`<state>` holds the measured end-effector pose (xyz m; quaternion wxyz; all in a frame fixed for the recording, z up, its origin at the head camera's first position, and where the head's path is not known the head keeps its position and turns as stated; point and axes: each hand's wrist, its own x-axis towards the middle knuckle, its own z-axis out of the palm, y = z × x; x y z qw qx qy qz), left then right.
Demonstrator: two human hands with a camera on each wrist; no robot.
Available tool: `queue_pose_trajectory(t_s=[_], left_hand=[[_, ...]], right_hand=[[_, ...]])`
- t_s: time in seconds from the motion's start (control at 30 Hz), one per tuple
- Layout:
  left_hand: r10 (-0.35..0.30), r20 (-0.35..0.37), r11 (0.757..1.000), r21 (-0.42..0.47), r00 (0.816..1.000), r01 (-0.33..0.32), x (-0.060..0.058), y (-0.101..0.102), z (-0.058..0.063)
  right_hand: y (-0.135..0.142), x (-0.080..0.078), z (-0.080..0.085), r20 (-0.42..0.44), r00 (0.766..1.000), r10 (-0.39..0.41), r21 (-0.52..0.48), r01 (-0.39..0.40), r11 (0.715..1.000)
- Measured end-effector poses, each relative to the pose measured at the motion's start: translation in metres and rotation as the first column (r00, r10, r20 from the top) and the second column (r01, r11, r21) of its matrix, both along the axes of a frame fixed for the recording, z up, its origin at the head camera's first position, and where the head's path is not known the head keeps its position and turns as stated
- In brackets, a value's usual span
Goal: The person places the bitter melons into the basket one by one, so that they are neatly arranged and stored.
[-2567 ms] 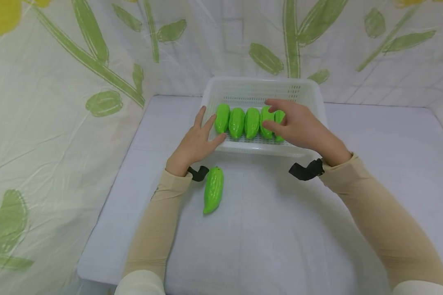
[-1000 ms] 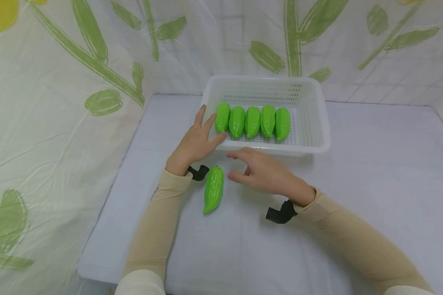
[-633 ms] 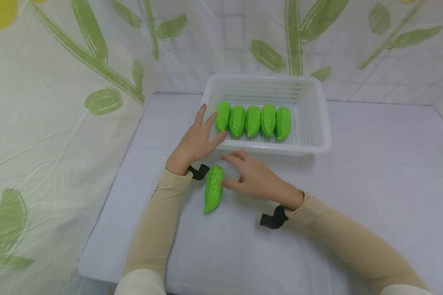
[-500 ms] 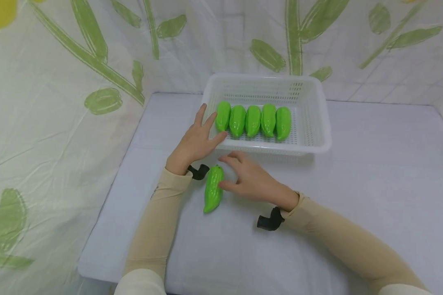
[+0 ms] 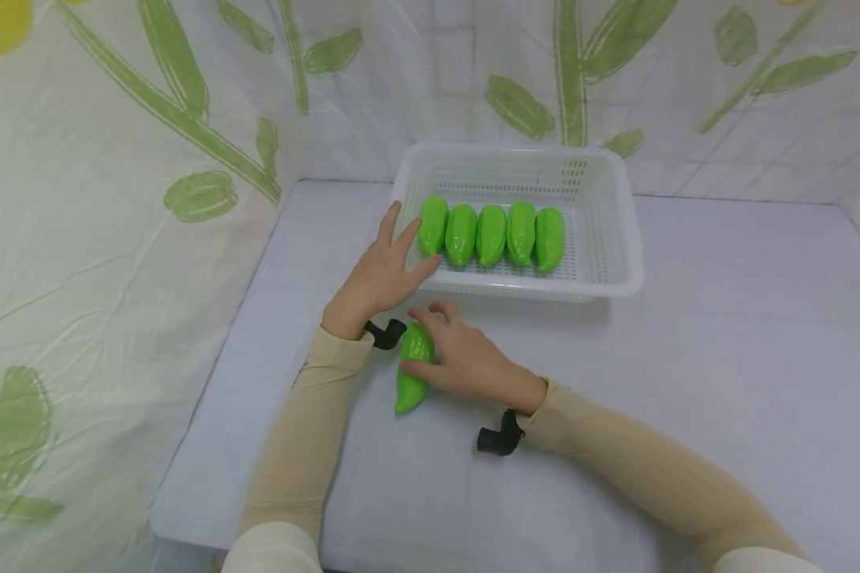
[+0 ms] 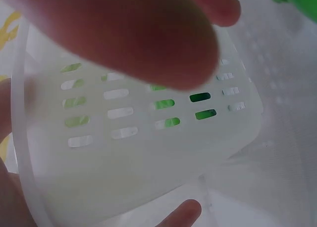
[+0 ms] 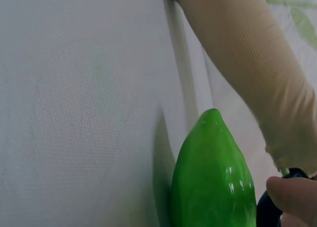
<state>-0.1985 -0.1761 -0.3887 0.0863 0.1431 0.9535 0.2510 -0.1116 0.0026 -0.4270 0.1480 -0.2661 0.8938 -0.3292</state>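
Observation:
On the table in front of the basket lies a glossy green vegetable (image 5: pixel 417 342), shaped like a bitter melon with a tapered tip. My right hand (image 5: pixel 466 358) is over its right side, thumb and fingers spread apart, covering part of it; contact cannot be made out. The tapered end of the vegetable (image 7: pixel 213 177) fills the lower middle of the right wrist view. My left hand (image 5: pixel 376 278) rests at the near-left corner of the white basket (image 5: pixel 530 285) with spread fingers. In the left wrist view, a blurred digit (image 6: pixel 148 43) crosses before the slotted basket wall (image 6: pixel 99 162).
Several matching green vegetables (image 5: pixel 490 236) stand side by side in a row inside the basket, with bare basket floor (image 5: pixel 580 247) to their right. The table has a pale cloth (image 5: pixel 724 334). Flower-patterned sheeting (image 5: pixel 416 87) hangs behind and to the left.
My right hand has moved from above the basket's right part down and left to the loose vegetable, its thumb now overlapping it. My left hand stays at the corner.

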Motion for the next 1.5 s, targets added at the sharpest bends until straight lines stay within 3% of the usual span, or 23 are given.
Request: queue_pose_trajectory(t_s=[0.43, 1.5], left_hand=[[-0.004, -0.012, 1.0, 0.0, 1.0, 0.004, 0.001, 0.001, 0.001], [0.005, -0.007, 1.0, 0.006, 1.0, -0.005, 0.0, 0.001, 0.001]], right_hand=[[-0.017, 0.002, -0.009, -0.012, 1.0, -0.018, 0.012, 0.018, 1.0], [-0.006, 0.0, -0.007, 0.063, 0.998, 0.012, 0.023, -0.014, 1.0]])
